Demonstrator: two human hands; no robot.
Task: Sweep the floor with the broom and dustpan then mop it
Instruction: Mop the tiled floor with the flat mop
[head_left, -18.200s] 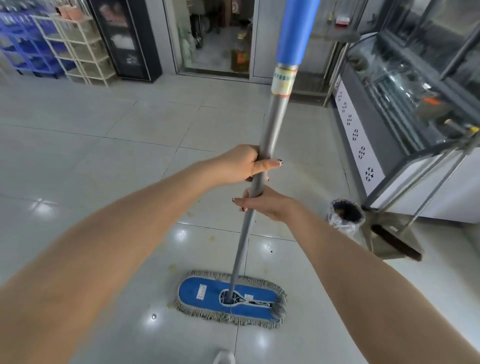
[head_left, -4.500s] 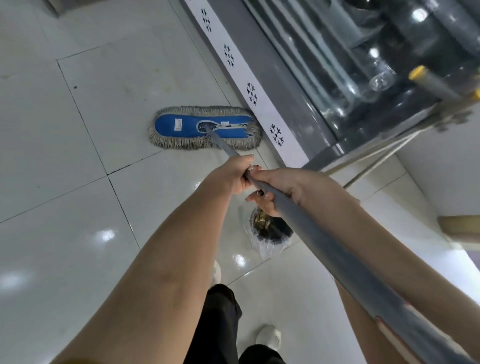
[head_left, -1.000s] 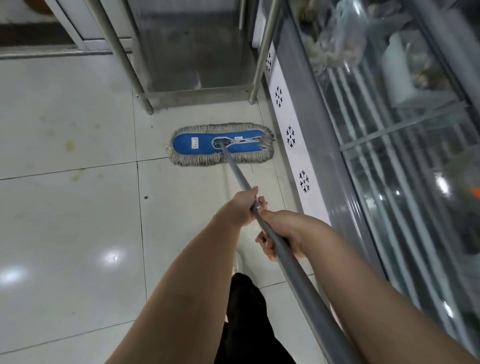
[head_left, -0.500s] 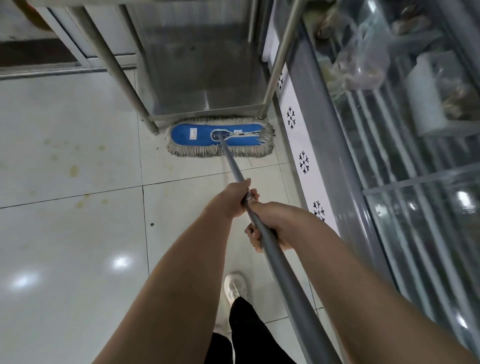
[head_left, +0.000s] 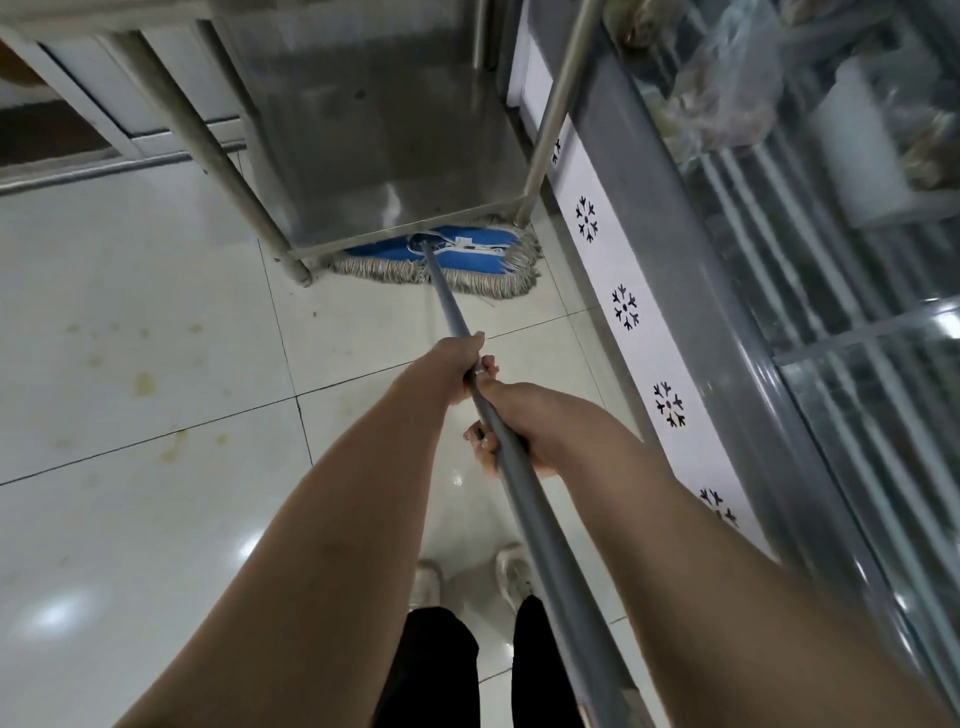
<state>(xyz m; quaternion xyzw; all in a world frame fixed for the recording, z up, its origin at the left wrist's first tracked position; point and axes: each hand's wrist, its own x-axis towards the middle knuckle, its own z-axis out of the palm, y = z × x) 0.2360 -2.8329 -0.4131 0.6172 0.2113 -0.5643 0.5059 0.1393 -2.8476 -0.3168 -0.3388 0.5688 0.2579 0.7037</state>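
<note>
While both hands grip the grey metal mop pole (head_left: 524, 499), left hand (head_left: 447, 371) farther along, right hand (head_left: 519, 426) nearer, blue fringed flat mop head (head_left: 457, 265) lies partly under the steel table's low shelf (head_left: 384, 156) on the white tiled floor (head_left: 130, 364).

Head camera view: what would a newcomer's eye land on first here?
The long grey mop handle runs up the middle, gripped by the left hand just ahead of the right hand. It leads to the blue fringed mop head, lying partly under the low shelf of a steel stand at the top. Along the right runs a glass display case with snowflake marks on its white base.
</note>
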